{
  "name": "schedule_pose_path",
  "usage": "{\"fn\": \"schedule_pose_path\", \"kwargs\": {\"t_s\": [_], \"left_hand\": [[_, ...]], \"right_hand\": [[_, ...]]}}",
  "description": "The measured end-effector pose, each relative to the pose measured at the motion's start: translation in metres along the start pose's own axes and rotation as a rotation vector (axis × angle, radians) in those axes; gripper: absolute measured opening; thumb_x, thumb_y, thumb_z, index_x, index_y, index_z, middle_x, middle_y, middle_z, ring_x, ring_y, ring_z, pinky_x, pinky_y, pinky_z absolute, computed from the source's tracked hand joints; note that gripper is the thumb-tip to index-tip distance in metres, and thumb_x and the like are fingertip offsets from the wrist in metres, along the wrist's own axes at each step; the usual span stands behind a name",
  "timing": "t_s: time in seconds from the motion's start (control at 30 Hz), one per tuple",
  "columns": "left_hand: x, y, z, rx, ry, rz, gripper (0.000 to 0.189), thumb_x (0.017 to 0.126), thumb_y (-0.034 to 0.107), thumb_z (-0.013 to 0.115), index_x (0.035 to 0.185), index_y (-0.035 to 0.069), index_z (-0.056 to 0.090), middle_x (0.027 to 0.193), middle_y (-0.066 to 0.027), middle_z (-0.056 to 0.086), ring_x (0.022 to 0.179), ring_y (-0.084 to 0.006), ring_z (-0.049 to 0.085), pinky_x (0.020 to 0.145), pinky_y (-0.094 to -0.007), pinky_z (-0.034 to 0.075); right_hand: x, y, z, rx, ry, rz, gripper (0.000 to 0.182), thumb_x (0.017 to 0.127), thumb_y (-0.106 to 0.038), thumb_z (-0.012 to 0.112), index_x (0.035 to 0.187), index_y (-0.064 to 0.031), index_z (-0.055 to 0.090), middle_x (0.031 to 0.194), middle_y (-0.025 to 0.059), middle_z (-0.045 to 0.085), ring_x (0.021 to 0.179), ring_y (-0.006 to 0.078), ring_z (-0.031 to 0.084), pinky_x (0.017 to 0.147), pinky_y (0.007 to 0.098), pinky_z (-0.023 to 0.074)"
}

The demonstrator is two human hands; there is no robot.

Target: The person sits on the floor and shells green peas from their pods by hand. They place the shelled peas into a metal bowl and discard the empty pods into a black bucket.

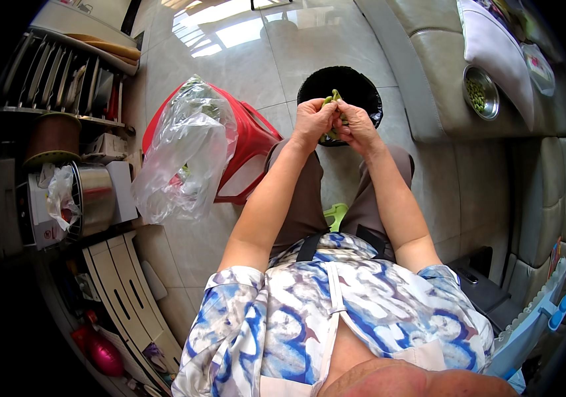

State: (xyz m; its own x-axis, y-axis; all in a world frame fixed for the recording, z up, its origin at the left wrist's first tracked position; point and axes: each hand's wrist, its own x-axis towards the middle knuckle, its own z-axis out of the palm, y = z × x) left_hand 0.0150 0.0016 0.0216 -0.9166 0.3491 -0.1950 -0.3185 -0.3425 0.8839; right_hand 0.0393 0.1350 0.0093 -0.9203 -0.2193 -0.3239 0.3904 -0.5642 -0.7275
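Observation:
My left hand and my right hand meet over a round bin with a black liner. Between their fingertips they grip a green bean pod; more green pod pieces show just below the fingers. To the left, a clear plastic bag with some green stuff inside lies over a red plastic stool. A steel bowl holding shelled green beans rests on the sofa at the right.
The grey leather sofa with a white cushion runs along the right. Shelving at the left carries a steel pot and a rack of upright trays. A light green seat shows between the knees. Grey tiles cover the floor.

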Motion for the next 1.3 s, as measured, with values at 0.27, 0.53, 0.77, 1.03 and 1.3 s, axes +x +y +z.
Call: {"fn": "schedule_pose_path", "kwargs": {"t_s": [0.27, 0.53, 0.77, 1.03, 1.3], "left_hand": [[0.002, -0.004, 0.004, 0.01, 0.167, 0.035, 0.015, 0.088, 0.016, 0.056, 0.08, 0.003, 0.06, 0.057, 0.0036, 0.049, 0.043, -0.0023, 0.039, 0.039, -0.0185, 0.029], [0.003, -0.007, -0.004, 0.129, 0.01, 0.016, 0.022, 0.088, 0.016, 0.051, 0.069, 0.007, 0.05, 0.054, 0.0038, 0.043, 0.042, -0.0056, 0.038, 0.039, -0.0215, 0.031], [0.001, -0.008, 0.0, 0.15, -0.028, -0.033, 0.023, 0.091, 0.018, 0.05, 0.07, 0.007, 0.051, 0.056, 0.0034, 0.044, 0.044, -0.0051, 0.038, 0.04, -0.021, 0.031], [0.007, -0.013, -0.006, 0.022, 0.075, -0.041, 0.019, 0.091, 0.018, 0.053, 0.075, 0.006, 0.055, 0.058, 0.0042, 0.046, 0.046, -0.0036, 0.038, 0.041, -0.0202, 0.029], [0.013, -0.026, -0.007, 0.285, 0.111, 0.063, 0.024, 0.089, 0.018, 0.054, 0.071, 0.003, 0.054, 0.057, 0.0012, 0.049, 0.05, -0.0083, 0.046, 0.045, -0.0253, 0.037]], "right_hand": [[-0.002, -0.003, -0.003, -0.064, -0.001, -0.011, 0.021, 0.091, -0.025, 0.053, 0.081, -0.0066, 0.056, 0.066, -0.0007, 0.052, 0.047, 0.0026, 0.04, 0.037, 0.0165, 0.0286], [-0.002, -0.022, -0.013, -0.061, 0.173, 0.14, 0.039, 0.085, -0.047, 0.059, 0.072, -0.0099, 0.054, 0.064, -0.0017, 0.052, 0.044, 0.0031, 0.039, 0.036, 0.0165, 0.0267], [-0.001, -0.017, -0.016, -0.133, 0.04, -0.018, 0.029, 0.089, -0.033, 0.058, 0.074, -0.008, 0.054, 0.059, -0.0047, 0.046, 0.044, 0.0016, 0.035, 0.036, 0.0171, 0.0251], [0.001, -0.011, -0.006, -0.513, 0.062, -0.227, 0.018, 0.086, -0.021, 0.063, 0.081, -0.0041, 0.059, 0.058, -0.0067, 0.048, 0.046, 0.0, 0.038, 0.039, 0.0175, 0.0273], [-0.003, -0.011, -0.006, -0.52, 0.104, -0.219, 0.017, 0.086, -0.02, 0.062, 0.082, -0.0035, 0.059, 0.058, -0.0057, 0.049, 0.046, 0.0003, 0.039, 0.039, 0.0181, 0.0292]]}}
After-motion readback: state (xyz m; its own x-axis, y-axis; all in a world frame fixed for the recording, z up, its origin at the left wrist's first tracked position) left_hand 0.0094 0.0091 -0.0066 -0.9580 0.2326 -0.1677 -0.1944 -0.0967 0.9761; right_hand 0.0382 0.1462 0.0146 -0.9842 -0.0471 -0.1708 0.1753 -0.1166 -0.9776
